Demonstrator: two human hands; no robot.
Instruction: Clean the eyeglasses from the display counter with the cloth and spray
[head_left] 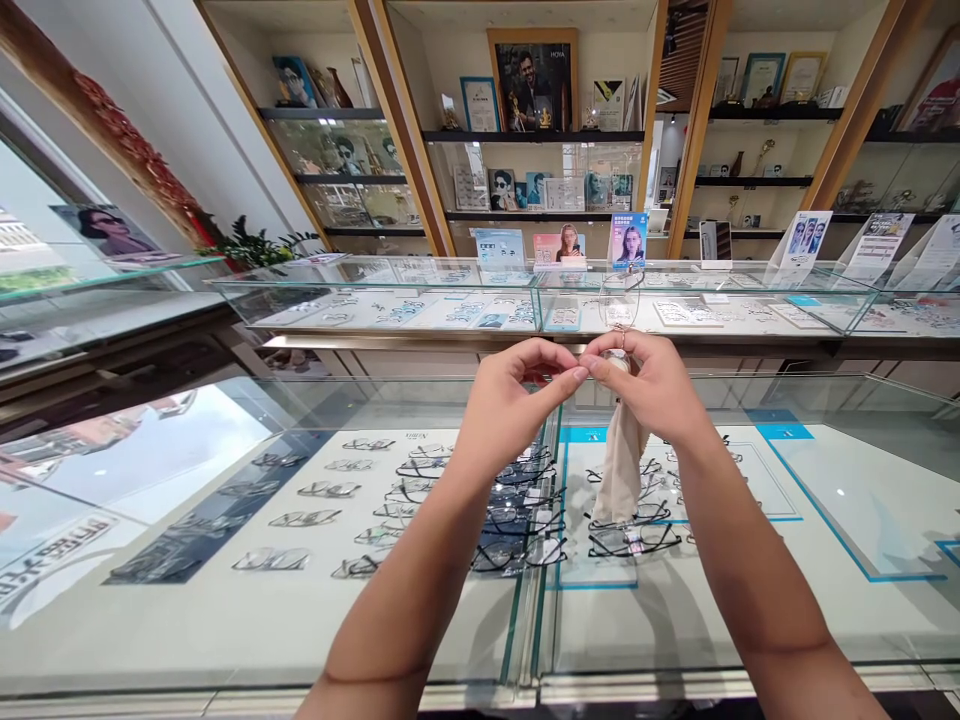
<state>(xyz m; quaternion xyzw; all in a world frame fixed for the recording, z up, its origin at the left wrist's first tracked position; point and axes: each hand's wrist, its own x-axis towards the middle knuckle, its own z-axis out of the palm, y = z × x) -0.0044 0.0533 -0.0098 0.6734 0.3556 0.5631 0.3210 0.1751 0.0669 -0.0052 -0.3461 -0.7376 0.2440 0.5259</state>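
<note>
Both hands are raised in front of me above a glass display case, their fingertips meeting. My right hand (649, 385) is closed around a pair of thin-rimmed eyeglasses (620, 300), whose clear lens stands up above the fingers. A beige cloth (621, 465) hangs down from the same hand. With thumb and forefinger pinched together, my left hand (517, 395) touches the right fingertips. Whatever lies in that pinch is too small and covered to make out. The rest of the eyeglasses is hidden behind the fingers.
Below my forearms, the glass display case (420, 655) holds several rows of spectacles (634, 540). Farther off stands a second glass case (420, 300) with spectacles inside and advertising cards (628, 240) on top. Shelves (532, 136) with framed pictures line the back wall.
</note>
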